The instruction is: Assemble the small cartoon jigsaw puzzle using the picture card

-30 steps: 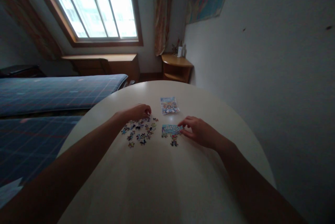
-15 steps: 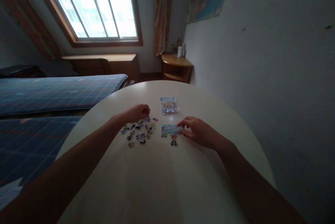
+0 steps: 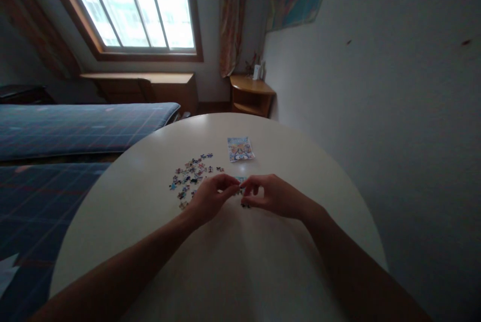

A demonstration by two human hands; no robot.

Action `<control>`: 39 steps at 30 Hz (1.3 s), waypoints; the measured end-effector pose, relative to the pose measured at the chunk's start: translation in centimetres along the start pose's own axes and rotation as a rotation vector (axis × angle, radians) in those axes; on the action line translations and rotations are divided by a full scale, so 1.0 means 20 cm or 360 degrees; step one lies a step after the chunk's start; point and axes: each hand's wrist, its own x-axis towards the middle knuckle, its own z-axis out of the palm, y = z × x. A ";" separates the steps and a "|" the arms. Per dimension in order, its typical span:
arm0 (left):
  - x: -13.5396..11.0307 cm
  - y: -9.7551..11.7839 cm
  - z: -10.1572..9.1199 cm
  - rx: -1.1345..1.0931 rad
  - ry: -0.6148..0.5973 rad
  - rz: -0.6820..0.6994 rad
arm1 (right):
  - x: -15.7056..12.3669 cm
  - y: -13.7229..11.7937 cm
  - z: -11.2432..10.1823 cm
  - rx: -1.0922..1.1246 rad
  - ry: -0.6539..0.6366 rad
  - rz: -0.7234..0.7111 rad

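Note:
My left hand (image 3: 215, 195) is closed in a pinch at the table's middle, thumb and forefinger together on a puzzle piece mostly hidden by the fingertips. Facing it, my right hand (image 3: 272, 194) bends its fingers and thumb over a small joined section of puzzle (image 3: 240, 179), its fingertips close to those of my left hand. Most of that bluish section is covered by both hands. A dark piece (image 3: 245, 206) shows below my right thumb. Loose puzzle pieces (image 3: 187, 176) lie scattered left of the hands, partly behind my left hand.
Beyond the hands, a printed picture packet (image 3: 240, 149) lies flat on the round white table (image 3: 296, 156). A bed with a blue plaid cover (image 3: 86, 124) stands to the left. The white wall (image 3: 376, 111) runs close along the right side.
My left hand has come from the far edge of the loose pieces rightward and nearer, meeting my right hand. My right hand has shifted slightly left over the joined section. The view has moved a little.

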 end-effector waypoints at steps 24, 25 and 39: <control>-0.13 -0.03 0.07 0.0330 -0.0043 0.0080 | -0.01 0.02 0.00 -0.0032 -0.0274 0.0112; -0.13 -0.03 0.07 0.0380 -0.0034 0.0077 | -0.01 0.03 0.00 -0.0045 -0.0277 0.0108; -0.15 0.03 0.07 0.0955 -0.0078 0.0040 | -0.02 0.05 -0.01 -0.0173 -0.0314 0.0120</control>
